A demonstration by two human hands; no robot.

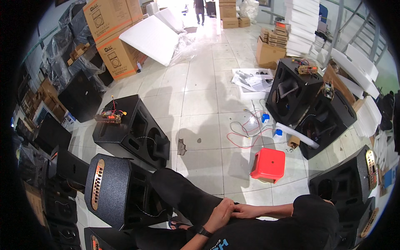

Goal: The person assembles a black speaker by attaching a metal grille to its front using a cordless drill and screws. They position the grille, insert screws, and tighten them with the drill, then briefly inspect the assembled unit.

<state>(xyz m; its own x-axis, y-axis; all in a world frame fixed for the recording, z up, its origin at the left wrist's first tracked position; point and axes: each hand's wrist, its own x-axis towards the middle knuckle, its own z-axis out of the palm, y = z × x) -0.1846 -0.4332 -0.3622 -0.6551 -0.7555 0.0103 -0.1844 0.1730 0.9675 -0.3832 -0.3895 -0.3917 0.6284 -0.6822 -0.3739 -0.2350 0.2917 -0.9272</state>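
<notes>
My left hand [221,214], with a dark watch [204,231] on its wrist, lies near my lap at the lower middle. Against it rests my right hand [242,211], its forearm coming in from the right. Both hands are closed and meet at the fingers; no object shows in them. Beneath them are my black-clothed legs [183,191]. The closest thing on the left is a black speaker cabinet [110,189] with a gold control panel [98,184], by my knee. A red plastic stool [271,162] stands ahead to the right.
Another speaker cabinet [129,129] with a circuit board [108,118] on top stands ahead left. More cabinets [291,91] stand at the right. Red and grey wires [246,141] lie on the tiled floor [200,116]. Cartons [112,54] and white foam sheets [152,37] stand farther back; a person [200,10] is at the doorway.
</notes>
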